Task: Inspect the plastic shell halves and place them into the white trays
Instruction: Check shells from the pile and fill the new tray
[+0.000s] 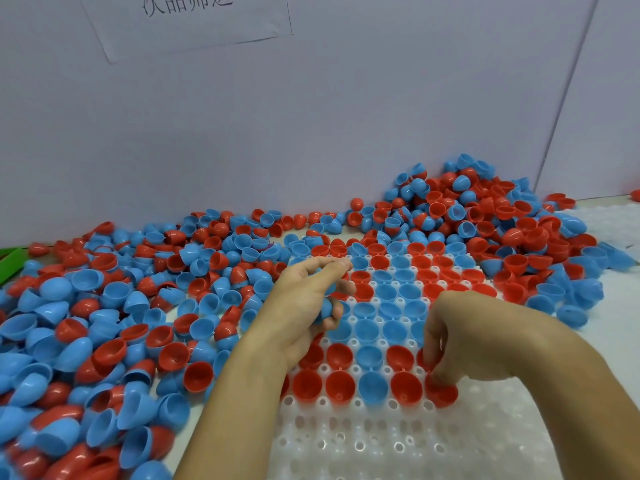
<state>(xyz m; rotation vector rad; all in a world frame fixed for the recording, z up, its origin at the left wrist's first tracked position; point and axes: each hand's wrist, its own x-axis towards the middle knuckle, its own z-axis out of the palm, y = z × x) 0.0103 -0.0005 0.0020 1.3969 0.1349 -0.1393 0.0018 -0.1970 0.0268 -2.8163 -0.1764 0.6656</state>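
One white tray lies on the surface, its nearest filled row holding five shell halves: three red, one blue, then one red. The right hand pinches that last red shell half with curled fingers. The left hand curls its fingers round blue shell halves, number unclear. Loose halves, too many to count, are heaped to the left and behind.

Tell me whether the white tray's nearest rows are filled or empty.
Empty. The white tray shows bare holes along its near rows, in front of the last row of red shell halves.
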